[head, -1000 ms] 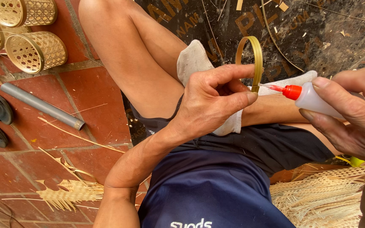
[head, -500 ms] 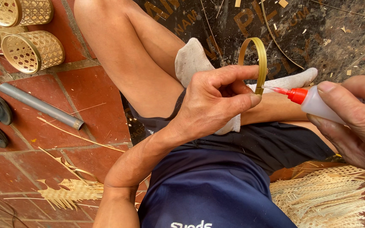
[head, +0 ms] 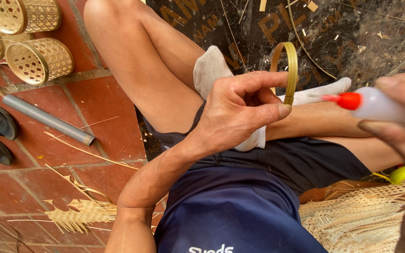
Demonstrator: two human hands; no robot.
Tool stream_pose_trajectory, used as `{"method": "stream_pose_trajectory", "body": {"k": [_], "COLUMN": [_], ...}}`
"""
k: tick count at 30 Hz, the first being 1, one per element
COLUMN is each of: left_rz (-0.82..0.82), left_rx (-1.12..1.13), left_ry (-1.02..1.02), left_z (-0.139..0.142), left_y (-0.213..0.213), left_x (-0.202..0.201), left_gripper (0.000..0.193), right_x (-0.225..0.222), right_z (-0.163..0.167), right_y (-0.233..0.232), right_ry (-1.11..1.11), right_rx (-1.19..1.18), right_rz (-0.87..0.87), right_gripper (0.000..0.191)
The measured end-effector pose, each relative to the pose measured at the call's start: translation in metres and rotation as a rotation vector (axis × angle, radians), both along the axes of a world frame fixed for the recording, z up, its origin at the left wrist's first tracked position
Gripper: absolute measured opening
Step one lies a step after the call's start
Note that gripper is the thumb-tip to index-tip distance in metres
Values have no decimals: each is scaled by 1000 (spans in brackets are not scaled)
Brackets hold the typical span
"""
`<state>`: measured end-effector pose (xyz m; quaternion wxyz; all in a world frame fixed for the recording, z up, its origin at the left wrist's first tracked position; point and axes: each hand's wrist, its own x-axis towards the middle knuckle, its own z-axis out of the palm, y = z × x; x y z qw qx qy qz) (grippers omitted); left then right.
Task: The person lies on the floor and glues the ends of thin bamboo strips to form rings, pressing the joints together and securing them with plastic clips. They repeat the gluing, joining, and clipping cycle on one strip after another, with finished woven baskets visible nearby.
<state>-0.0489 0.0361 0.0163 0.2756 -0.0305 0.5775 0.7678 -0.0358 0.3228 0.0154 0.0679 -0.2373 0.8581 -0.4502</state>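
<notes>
Far left of left hand: woven cane baskets (head: pixel 38 58), cylindrical, open-weave; grey pipe (head: pixel 48 119) on red tiles. Left hand (head: pixel 240 112) closed, pinching thin bamboo hoop (head: pixel 289 65) upright, seemingly to present its edge. Right hand (head: pixel 399 122) wrapped round white glue bottle (head: pixel 380 105), red nozzle aimed toward hoop, not touching.

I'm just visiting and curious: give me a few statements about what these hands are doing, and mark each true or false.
1. The left hand holds a thin bamboo ring. True.
2. The right hand holds a pair of scissors. False: it holds a white squeeze bottle with a red nozzle.
3. The nozzle points toward the ring. True.
4. The woven baskets sit on the person's lap. False: they lie on the red tile floor, upper left.
</notes>
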Motion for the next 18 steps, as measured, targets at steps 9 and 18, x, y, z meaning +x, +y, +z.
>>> {"method": "stream_pose_trajectory", "body": {"k": [9,18], "left_rz": [-9,63], "left_rx": [5,-107], "left_ry": [-140,-158], "left_z": [-18,-3], "left_y": [8,40], "left_x": [-10,-36], "left_gripper": [41,39], "right_x": [-43,-93], "right_z": [-109,-155], "right_y": [82,83], "right_ry": [-87,318], "right_rx": [-309,82], "right_rz": [-369,-467], "right_gripper": [36,39]}}
